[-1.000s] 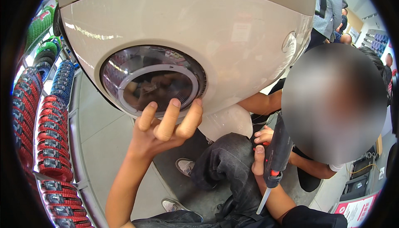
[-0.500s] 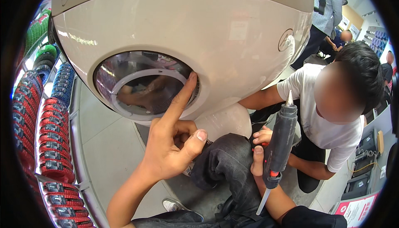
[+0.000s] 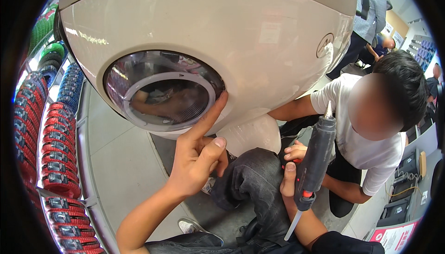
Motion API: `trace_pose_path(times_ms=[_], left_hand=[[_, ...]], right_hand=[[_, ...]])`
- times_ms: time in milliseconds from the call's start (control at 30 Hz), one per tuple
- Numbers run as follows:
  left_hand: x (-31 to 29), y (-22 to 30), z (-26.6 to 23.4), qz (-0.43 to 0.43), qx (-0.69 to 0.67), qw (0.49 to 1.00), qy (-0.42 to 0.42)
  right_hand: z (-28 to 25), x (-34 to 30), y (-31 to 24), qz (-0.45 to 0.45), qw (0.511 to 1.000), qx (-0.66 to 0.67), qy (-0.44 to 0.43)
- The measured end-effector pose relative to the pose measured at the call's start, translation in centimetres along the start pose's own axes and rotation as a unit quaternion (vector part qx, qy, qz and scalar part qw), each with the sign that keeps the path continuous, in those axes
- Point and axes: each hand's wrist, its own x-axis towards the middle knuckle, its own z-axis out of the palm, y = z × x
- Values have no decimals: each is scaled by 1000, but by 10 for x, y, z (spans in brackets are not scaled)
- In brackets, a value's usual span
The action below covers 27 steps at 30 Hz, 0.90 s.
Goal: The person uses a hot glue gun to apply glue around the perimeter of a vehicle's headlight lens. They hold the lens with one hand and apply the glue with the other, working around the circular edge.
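Note:
Before me is the cream front of a car [image 3: 259, 36] with a round, glass-covered headlight [image 3: 169, 97]. My left hand [image 3: 197, 161] has its index finger stretched up to the lamp's lower right edge, the tip at or very near the rim. The thumb stands apart, the other fingers are curled, and nothing is in that hand. To the right, my right hand [image 3: 288, 180] is closed round a black glue gun [image 3: 319, 149]. Its pale nozzle points upward and a whitish glue stick sticks out of its lower end. The gun partly hides my right hand.
A person in a white shirt [image 3: 394, 170] crouches close on the right, one arm reaching toward the car's underside. Racks of red and blue coiled goods [image 3: 60, 156] line the left. My bent knee [image 3: 259, 175] is between my arms. Other people are in the back right.
My left index fingertip has shifted slightly right and down along the headlight's edge. My right hand keeps hold of the glue gun, nearly unmoved.

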Motion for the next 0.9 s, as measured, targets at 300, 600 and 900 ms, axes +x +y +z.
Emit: trace_pose_path(times_ms=[300, 600, 900], left_hand=[[-3, -13, 12, 14, 38, 996, 79], [-10, -19, 14, 9, 12, 983, 182], [-14, -19, 14, 117, 124, 971, 169]], right_hand=[[5, 0, -5, 30, 998, 32, 37], [1, -2, -1, 3, 1000, 4, 6], [3, -4, -1, 5, 1000, 8, 14]])
